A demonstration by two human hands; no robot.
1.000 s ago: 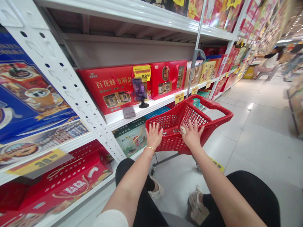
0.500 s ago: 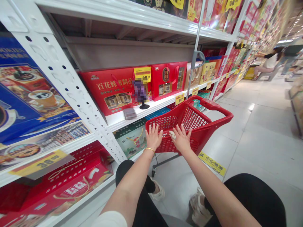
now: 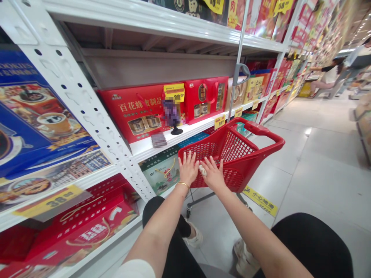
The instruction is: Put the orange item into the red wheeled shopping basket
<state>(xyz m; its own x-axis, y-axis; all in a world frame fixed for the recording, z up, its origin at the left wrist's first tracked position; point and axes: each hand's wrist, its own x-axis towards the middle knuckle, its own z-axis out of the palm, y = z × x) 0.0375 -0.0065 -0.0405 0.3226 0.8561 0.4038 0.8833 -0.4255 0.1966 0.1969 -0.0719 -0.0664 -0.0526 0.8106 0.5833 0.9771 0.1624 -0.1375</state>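
Observation:
A red plastic shopping cart (image 3: 242,168) stands before me, beside the shelves. My left hand (image 3: 189,170), a gold bangle at its wrist, is held palm down with fingers spread over the cart's near left corner. My right hand (image 3: 213,173) lies flat and spread just to the right of it, over the cart's near side. A small pale lump (image 3: 202,170) shows at the right hand's thumb side; whether it is a ring I cannot tell. Neither hand is closed round anything. Whether the palms touch the cart is hidden.
On the white shelf (image 3: 145,152) stand red gift boxes (image 3: 136,102), a blurred purple object on a black base (image 3: 176,131) and a blurred small item (image 3: 159,139). A metal pole (image 3: 238,58) rises behind the cart. Down the aisle a person (image 3: 327,75) sits on a grey stool.
My right hand has moved left along the cart's near side, from apart to right beside the left hand. The left hand and the cart have hardly moved.

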